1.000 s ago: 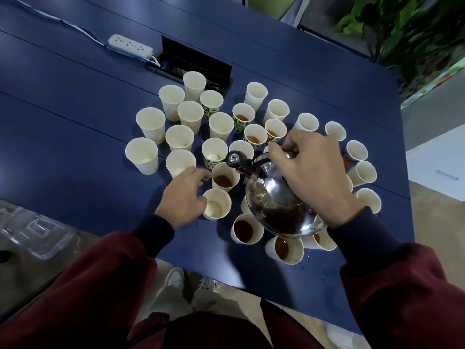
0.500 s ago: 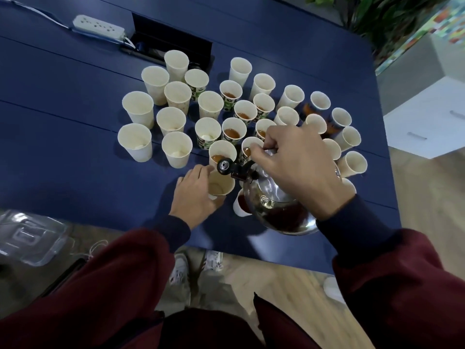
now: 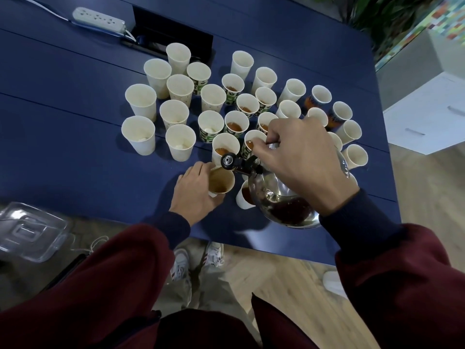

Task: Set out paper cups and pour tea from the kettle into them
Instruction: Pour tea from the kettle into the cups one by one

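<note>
Several paper cups (image 3: 180,145) stand clustered on the blue table (image 3: 63,157); some hold brown tea, others look empty. My right hand (image 3: 299,157) grips the handle of a shiny steel kettle (image 3: 279,197) tipped to the left, its black spout tip (image 3: 228,161) just over the rim of a cup. My left hand (image 3: 195,191) holds that paper cup (image 3: 221,181) near the table's front edge; brown tea shows inside it. Another cup with tea (image 3: 243,197) sits partly hidden under the kettle.
A white power strip (image 3: 99,18) and a black cable box (image 3: 173,37) lie at the back of the table. A clear plastic container (image 3: 30,230) sits low on the left. A white cabinet (image 3: 427,114) stands at the right, and plants (image 3: 387,16) beyond the far corner.
The kettle's spout swung left and down toward the cup in my left hand. That cup now holds brown tea. My left hand closed round it.
</note>
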Action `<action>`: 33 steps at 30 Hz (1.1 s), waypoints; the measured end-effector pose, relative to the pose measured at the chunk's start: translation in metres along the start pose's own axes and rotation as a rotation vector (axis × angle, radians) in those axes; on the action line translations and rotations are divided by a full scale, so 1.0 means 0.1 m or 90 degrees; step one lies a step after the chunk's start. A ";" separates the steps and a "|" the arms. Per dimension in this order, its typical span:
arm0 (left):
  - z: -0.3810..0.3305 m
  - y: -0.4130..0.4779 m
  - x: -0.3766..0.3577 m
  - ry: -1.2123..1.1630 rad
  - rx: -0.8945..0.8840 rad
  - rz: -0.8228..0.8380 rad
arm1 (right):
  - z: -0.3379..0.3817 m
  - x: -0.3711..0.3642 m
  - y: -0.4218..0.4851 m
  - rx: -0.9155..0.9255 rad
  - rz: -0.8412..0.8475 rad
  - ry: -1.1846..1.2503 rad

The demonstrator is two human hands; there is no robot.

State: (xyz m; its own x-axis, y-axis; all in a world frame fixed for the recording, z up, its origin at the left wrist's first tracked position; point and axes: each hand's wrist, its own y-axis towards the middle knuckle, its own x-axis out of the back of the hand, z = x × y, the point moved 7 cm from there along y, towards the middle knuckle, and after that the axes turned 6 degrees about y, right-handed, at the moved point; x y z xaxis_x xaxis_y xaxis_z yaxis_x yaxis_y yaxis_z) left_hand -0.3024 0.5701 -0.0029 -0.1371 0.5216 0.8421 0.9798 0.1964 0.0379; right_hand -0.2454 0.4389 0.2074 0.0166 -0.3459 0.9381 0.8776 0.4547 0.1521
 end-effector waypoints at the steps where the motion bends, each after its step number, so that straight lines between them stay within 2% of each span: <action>1: 0.00 -0.01 0.00 0.002 0.000 -0.004 | 0.00 0.01 -0.01 -0.001 0.000 -0.001; 11: -0.01 0.00 0.04 0.025 -0.020 0.006 | -0.15 0.07 -0.05 -0.036 -0.035 0.044; 18: -0.03 0.18 0.38 -0.004 -0.021 -0.039 | -0.37 0.22 0.16 -0.116 -0.064 0.166; 21: 0.02 0.39 0.56 0.008 -0.013 -0.084 | -0.43 0.23 0.32 -0.151 -0.042 0.227; 24: 0.07 0.69 0.74 0.017 -0.004 -0.101 | -0.49 0.18 0.50 -0.168 0.026 0.368; 28: 0.13 1.15 0.86 0.039 -0.001 -0.088 | -0.59 0.14 0.77 -0.143 0.045 0.492; 33: 0.18 1.73 0.83 0.105 0.028 0.000 | -0.71 0.18 1.25 -0.053 -0.039 0.447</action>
State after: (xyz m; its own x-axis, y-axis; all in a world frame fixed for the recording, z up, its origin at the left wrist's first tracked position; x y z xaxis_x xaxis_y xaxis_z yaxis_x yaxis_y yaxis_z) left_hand -0.1465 0.6623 0.0641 -0.1079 0.3791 0.9191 0.9719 0.2348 0.0172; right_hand -0.1013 0.4313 0.2209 0.2468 -0.8287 0.5023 0.9202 0.3630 0.1468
